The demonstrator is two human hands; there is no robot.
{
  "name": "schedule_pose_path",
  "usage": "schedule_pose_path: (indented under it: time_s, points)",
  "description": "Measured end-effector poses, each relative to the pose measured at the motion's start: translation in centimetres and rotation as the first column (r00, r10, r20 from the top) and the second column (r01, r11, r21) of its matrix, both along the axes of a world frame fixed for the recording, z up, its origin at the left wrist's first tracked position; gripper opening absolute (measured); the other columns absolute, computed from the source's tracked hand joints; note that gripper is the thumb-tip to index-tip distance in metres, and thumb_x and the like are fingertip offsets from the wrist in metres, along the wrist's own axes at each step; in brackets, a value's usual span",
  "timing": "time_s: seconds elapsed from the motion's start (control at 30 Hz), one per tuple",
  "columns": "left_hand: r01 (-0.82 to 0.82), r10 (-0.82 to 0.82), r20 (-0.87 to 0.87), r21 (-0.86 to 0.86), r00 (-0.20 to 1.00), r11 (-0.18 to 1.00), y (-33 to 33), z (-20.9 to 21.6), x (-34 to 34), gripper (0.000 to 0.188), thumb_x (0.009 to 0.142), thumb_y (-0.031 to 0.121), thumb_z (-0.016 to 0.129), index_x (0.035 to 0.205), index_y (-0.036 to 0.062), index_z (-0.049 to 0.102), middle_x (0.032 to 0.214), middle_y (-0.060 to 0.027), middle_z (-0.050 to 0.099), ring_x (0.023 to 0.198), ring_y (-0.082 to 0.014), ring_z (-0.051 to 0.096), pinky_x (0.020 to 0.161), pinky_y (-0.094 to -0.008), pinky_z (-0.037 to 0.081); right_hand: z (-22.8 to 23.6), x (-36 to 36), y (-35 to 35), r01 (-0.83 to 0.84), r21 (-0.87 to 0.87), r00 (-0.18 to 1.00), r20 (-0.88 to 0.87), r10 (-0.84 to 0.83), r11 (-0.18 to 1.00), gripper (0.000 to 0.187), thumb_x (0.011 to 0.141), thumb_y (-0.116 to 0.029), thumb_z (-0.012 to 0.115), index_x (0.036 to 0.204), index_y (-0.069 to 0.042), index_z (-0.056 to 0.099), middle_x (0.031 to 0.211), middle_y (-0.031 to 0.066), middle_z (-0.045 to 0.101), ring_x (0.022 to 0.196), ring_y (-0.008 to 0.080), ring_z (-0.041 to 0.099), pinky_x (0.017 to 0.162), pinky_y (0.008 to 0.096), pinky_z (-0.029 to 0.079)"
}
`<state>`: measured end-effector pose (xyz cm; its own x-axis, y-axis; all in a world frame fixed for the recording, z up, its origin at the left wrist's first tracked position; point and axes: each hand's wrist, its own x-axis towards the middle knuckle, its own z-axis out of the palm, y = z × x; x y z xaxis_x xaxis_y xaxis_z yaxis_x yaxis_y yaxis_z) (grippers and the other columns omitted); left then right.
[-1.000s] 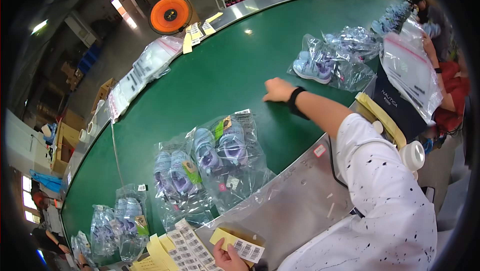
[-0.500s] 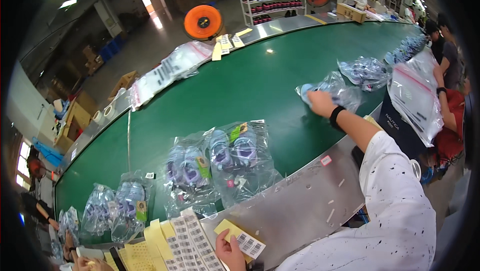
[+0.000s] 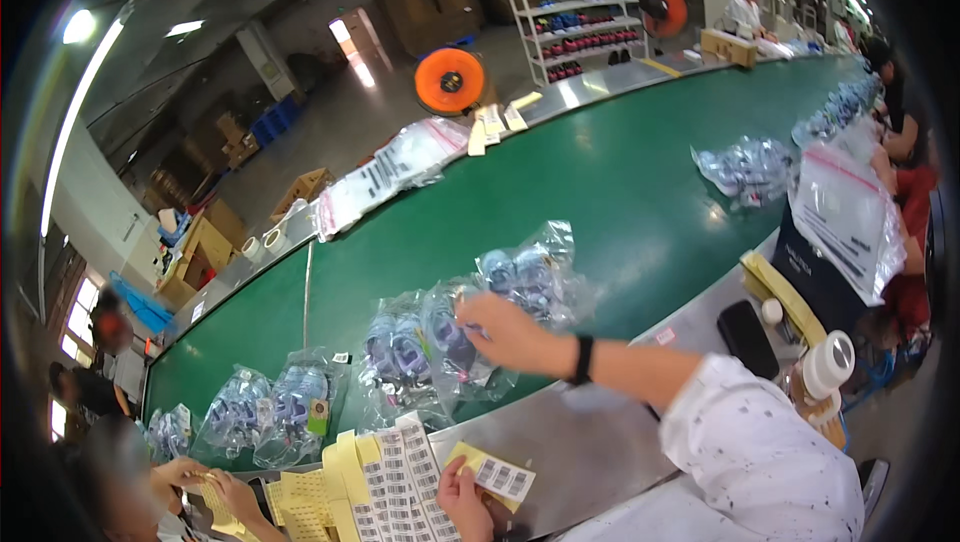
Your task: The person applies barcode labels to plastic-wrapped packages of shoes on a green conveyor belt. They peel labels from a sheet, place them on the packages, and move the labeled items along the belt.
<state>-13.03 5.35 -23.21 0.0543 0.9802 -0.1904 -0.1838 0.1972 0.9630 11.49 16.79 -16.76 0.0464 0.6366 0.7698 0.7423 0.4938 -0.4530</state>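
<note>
My right hand (image 3: 505, 330) reaches over the green conveyor belt (image 3: 620, 192) and grips the edge of a clear plastic bag of blue shoes (image 3: 535, 277). That bag lies against two similar bags (image 3: 415, 352) just to its left. A black band sits on the right wrist. At the bottom edge, my left hand (image 3: 465, 500) holds a small yellow sheet of barcode labels (image 3: 497, 474) above the grey metal ledge (image 3: 590, 442). More label sheets (image 3: 385, 477) lie fanned out beside it.
More bagged shoes (image 3: 270, 402) lie further left on the belt, another heap (image 3: 750, 167) far right. A co-worker's hands (image 3: 205, 482) handle yellow sheets at lower left. A black phone (image 3: 745, 337), white bottle (image 3: 825, 367) and flat clear bags (image 3: 850, 217) sit to my right.
My right hand, stretched far right to a bag of shoes, has drawn back left with the bag, which now lies beside the bags in front of me. The left hand keeps its label sheet.
</note>
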Motion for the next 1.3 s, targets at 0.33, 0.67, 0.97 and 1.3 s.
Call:
schedule_pose_path:
  time_s: [0.33,0.67,0.97,1.3]
  points:
    - [0.216,-0.217,-0.016,0.187,0.976,0.958,-1.8,4.7,2.7,0.025,0.088,0.005,0.06,0.113,0.0001,0.06,0.082,-0.0056,0.064,0.071,-0.0079,0.06,0.063,-0.0223,0.049,-3.0,-4.5,-16.8,-0.568,-0.66,0.722,-0.686,-0.087,0.492,0.023,0.086,-0.023,0.067,0.083,0.0,0.065,0.066,0.0007,0.059,0.058,0.0063,0.049,0.052,0.0256,0.04]
    - [0.269,-0.24,-0.166,0.18,0.957,0.946,-3.2,3.1,1.7,0.02,0.087,0.004,0.064,0.106,-0.0001,0.066,0.084,-0.0052,0.068,0.071,-0.0039,0.058,0.06,-0.0181,0.045,-0.1,-4.4,-16.8,-0.371,-0.532,0.864,-0.499,0.072,0.761,0.016,0.077,-0.003,0.069,0.092,0.001,0.065,0.082,0.0089,0.063,0.071,0.0157,0.06,0.064,0.0269,0.047]
    - [0.307,-0.256,-0.254,0.187,0.933,0.933,-2.9,4.0,1.6,0.017,0.084,-0.001,0.065,0.101,-0.0005,0.067,0.078,-0.0004,0.065,0.067,-0.0023,0.054,0.057,-0.0167,0.042,-0.4,-4.8,-16.7,-0.349,-0.51,0.913,-0.375,0.161,0.786,0.014,0.078,-0.004,0.068,0.091,0.001,0.065,0.082,0.0097,0.062,0.072,0.0207,0.061,0.065,0.0292,0.049]
    - [0.394,-0.301,-0.348,0.236,0.888,0.888,-2.9,3.7,1.8,0.015,0.085,-0.003,0.063,0.099,-0.0022,0.067,0.085,-0.0042,0.067,0.074,-0.0047,0.059,0.062,-0.018,0.046,-1.8,-3.5,-16.3,-0.55,-0.594,0.799,-0.58,0.162,0.587,0.009,0.082,-0.008,0.068,0.086,0.0,0.066,0.086,0.0062,0.062,0.079,0.0151,0.058,0.07,0.0287,0.047]
